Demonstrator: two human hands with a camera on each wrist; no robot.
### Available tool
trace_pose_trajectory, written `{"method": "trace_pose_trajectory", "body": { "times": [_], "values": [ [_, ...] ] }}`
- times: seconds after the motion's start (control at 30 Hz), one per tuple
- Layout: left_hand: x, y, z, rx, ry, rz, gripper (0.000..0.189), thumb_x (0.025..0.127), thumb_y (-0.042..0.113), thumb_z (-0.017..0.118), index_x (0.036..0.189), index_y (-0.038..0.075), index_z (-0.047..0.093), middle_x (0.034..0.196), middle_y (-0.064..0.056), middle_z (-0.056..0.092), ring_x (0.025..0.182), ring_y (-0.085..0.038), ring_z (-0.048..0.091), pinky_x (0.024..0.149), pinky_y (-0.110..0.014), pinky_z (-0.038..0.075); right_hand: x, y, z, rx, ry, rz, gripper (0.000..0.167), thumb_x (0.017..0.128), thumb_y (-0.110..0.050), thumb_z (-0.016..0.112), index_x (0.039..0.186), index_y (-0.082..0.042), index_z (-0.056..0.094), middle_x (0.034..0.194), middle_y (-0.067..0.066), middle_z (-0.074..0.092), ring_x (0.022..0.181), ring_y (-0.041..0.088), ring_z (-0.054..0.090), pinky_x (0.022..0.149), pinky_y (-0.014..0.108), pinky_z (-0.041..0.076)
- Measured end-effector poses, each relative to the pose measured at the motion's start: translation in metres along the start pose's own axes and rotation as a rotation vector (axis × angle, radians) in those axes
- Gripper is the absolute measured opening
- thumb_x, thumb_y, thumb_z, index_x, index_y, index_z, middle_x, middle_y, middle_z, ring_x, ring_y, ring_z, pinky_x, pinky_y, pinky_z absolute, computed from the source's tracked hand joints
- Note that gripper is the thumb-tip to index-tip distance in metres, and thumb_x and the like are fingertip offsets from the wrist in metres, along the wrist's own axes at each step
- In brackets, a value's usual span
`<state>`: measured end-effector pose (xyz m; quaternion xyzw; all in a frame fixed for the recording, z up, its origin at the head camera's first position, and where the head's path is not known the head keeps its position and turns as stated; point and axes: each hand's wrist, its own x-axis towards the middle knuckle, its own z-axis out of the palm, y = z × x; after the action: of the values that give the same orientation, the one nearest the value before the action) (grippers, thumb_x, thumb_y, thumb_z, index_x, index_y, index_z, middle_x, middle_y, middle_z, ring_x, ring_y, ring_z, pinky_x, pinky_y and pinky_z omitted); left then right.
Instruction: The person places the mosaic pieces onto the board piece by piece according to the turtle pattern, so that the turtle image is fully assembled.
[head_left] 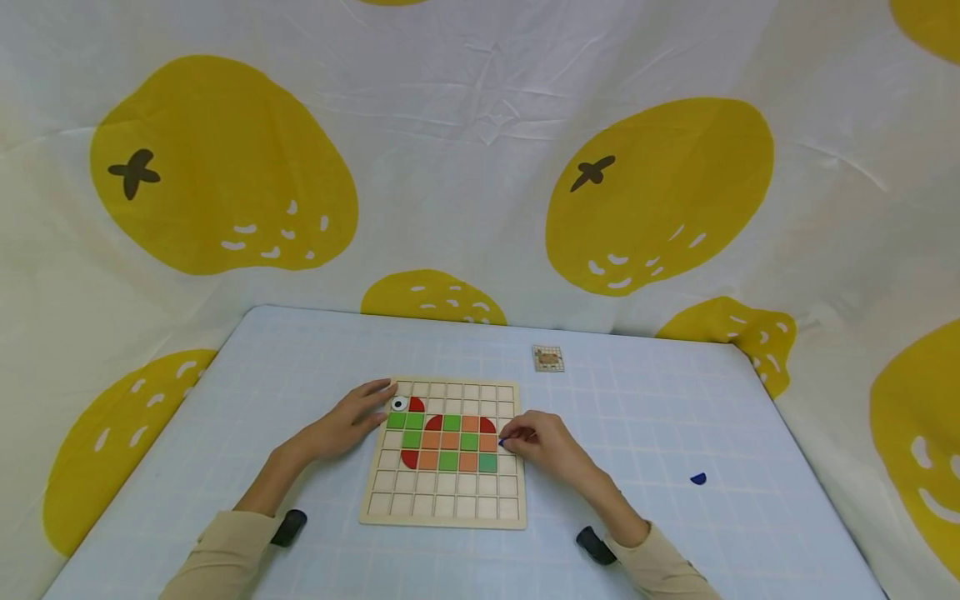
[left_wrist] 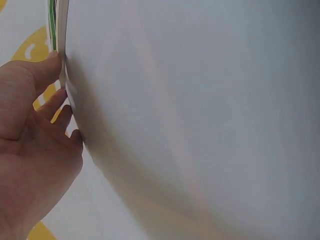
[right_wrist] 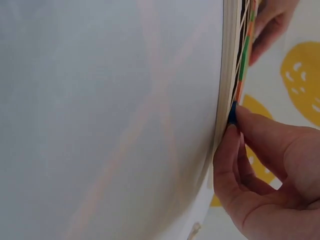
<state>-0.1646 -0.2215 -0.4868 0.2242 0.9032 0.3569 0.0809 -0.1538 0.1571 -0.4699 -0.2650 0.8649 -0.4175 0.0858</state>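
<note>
A wooden grid board lies on the table, holding green, orange and red tiles, a teal tile and a round eye tile. Between thumb and fingers my right hand pinches a small blue tile at the board's right side, next to an orange tile. Much of that blue tile is covered by the fingertips. My left hand rests with extended fingers at the board's upper left edge; in the left wrist view its thumb touches the rim.
A second blue tile, half-round, lies on the table to the right. Behind the board is a small picture card. The pale checked tabletop meets a white curtain with yellow fruit prints at the back.
</note>
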Motion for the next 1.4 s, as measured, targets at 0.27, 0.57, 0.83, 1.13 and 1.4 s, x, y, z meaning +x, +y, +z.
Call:
{"method": "trace_pose_trajectory", "body": {
  "times": [0.27, 0.57, 0.83, 1.13, 1.4],
  "values": [
    [0.002, 0.004, 0.000, 0.014, -0.001, 0.007, 0.053, 0.106, 0.010, 0.056, 0.155, -0.003, 0.040, 0.161, -0.028, 0.031, 0.148, -0.051, 0.026, 0.116, -0.068, 0.026, -0.002, 0.002, 0.000, -0.005, 0.028, 0.034, 0.004, 0.094, -0.006, 0.075, 0.097, -0.005, 0.075, 0.089, -0.002, 0.067, 0.078, 0.011, 0.059, 0.069, 0.023, 0.052],
    [0.001, 0.005, 0.001, 0.017, -0.003, 0.000, 0.053, 0.106, 0.010, 0.056, 0.155, -0.003, 0.040, 0.160, -0.029, 0.031, 0.147, -0.052, 0.025, 0.116, -0.069, 0.025, -0.005, -0.001, -0.001, -0.008, 0.051, 0.079, 0.004, 0.095, -0.004, 0.073, 0.099, -0.004, 0.074, 0.087, -0.001, 0.068, 0.077, 0.011, 0.059, 0.068, 0.022, 0.053],
    [0.001, 0.005, 0.000, 0.028, -0.003, -0.013, 0.053, 0.106, 0.011, 0.056, 0.155, -0.002, 0.040, 0.160, -0.028, 0.031, 0.148, -0.052, 0.025, 0.116, -0.068, 0.025, -0.018, 0.002, -0.014, -0.063, 0.092, 0.097, 0.007, 0.097, -0.006, 0.071, 0.103, -0.005, 0.074, 0.096, -0.001, 0.071, 0.085, 0.013, 0.063, 0.076, 0.026, 0.055],
    [-0.001, 0.006, -0.003, 0.026, -0.002, -0.012, 0.053, 0.106, 0.008, 0.056, 0.155, -0.003, 0.040, 0.160, -0.029, 0.031, 0.147, -0.052, 0.026, 0.116, -0.068, 0.025, -0.039, 0.011, -0.030, -0.109, 0.117, 0.110, 0.014, 0.098, -0.010, 0.071, 0.111, -0.007, 0.073, 0.107, -0.001, 0.071, 0.102, 0.020, 0.066, 0.090, 0.037, 0.057],
    [0.000, 0.005, -0.002, 0.028, 0.003, -0.009, 0.053, 0.106, 0.011, 0.057, 0.155, -0.003, 0.041, 0.160, -0.029, 0.032, 0.147, -0.052, 0.026, 0.116, -0.068, 0.026, -0.066, 0.020, -0.046, -0.138, 0.124, 0.105, 0.019, 0.096, -0.013, 0.074, 0.115, -0.009, 0.073, 0.111, 0.000, 0.071, 0.108, 0.025, 0.067, 0.094, 0.048, 0.055]
  ]
}}
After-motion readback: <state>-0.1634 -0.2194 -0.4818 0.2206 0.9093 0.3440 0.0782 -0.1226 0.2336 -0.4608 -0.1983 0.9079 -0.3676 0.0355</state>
